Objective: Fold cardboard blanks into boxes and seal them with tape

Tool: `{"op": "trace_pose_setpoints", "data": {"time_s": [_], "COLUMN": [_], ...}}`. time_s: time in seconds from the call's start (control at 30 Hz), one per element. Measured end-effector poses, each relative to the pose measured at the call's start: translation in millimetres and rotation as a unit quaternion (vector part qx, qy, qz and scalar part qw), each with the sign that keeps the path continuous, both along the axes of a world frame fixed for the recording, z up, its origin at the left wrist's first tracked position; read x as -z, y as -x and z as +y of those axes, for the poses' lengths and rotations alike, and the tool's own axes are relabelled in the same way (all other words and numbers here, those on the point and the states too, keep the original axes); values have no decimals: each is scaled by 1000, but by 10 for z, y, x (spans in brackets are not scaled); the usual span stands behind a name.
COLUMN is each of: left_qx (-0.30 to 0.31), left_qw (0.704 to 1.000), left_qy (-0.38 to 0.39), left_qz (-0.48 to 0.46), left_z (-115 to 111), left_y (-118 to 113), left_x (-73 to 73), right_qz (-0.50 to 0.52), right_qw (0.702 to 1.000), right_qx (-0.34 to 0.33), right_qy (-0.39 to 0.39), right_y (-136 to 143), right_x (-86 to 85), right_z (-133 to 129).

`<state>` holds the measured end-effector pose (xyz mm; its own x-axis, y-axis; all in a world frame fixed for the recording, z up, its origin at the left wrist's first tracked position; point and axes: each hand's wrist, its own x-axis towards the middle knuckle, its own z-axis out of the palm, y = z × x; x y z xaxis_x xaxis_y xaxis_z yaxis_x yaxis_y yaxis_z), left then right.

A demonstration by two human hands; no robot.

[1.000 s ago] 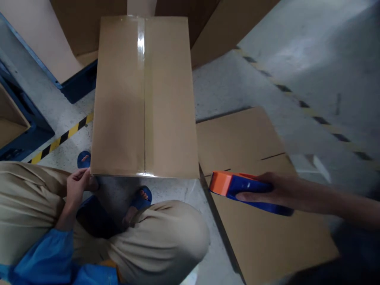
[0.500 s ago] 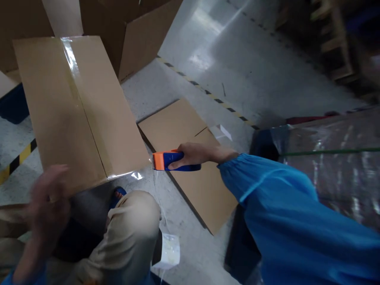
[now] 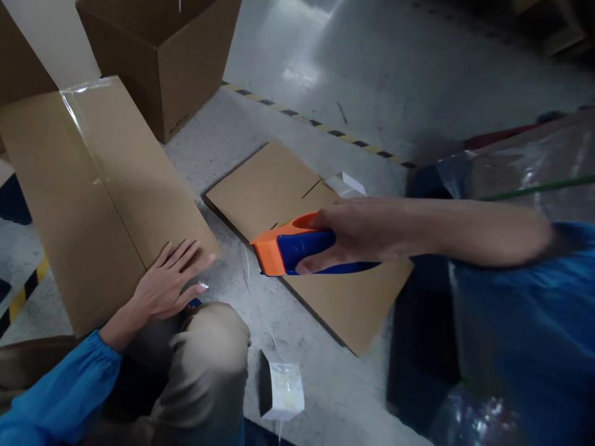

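1. Head view: the right hand (image 3: pixel 353 232) is gripping an orange-and-blue tape dispenser (image 3: pixel 307 248). Its fingers and thumb are closing around the body, leaving no visible slack.
2. The dispenser is pointing its orange nose leftward in the view, toward the near right corner of the closed box (image 3: pixel 125 179). A gap is separating nose and corner; the two parts are not touching.
3. The dispenser's long axis is running roughly level across the view. The box's centre seam is running steeply, from upper left to lower right, so the two lines are crossing in direction rather than matching.
4. The box is lying to the left of the right-hand grip. Clear tape (image 3: pixel 77 118) is covering the far end of the seam.
5. The left hand (image 3: pixel 162 288) is resting palm down at the near edge of the box, close to the same corner. Its fingers are spreading open over the top, and it is not grasping anything visible. A small glossy patch is showing beside the thumb; its attachment is not showing clearly.
6. The left hand is sitting nearer to the box; the right hand is holding the dispenser away to the right.
7. Folded cardboard (image 3: pixel 264 179) is lying on the floor (image 3: pixel 325 384) beneath the dispenser in the view. The dispenser is appearing above it; contact is not showing.
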<state>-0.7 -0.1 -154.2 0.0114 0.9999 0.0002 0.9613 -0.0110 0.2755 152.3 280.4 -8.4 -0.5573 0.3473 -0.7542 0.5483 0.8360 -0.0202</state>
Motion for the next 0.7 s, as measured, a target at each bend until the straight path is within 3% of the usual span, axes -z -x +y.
{"op": "trace_pose_setpoints", "data": {"time_s": [0.1,0.2,0.33,0.53,0.7], "left_qx": [-33,-55,-51,-46,-44], "left_qw": [999,997,996,995,995], "left_qy": [-5,-9,1,12,13], "left_qz": [24,59,78,87,89], "left_z": [30,54,78,122,140], "left_y": [-18,-40,-59,-75,-82], "left_x": [-7,-14,-47,-73,-74], "right_qz": [-50,-57,-56,-30,0], "right_qw": [999,998,998,998,997], "right_qx": [-1,-12,-16,-36,-48], "right_qy": [-2,15,40,47,58], "right_y": [116,278,386,436,465], "right_x": [29,253,549,700,921], "right_z": [-1,69,197,274,222]}}
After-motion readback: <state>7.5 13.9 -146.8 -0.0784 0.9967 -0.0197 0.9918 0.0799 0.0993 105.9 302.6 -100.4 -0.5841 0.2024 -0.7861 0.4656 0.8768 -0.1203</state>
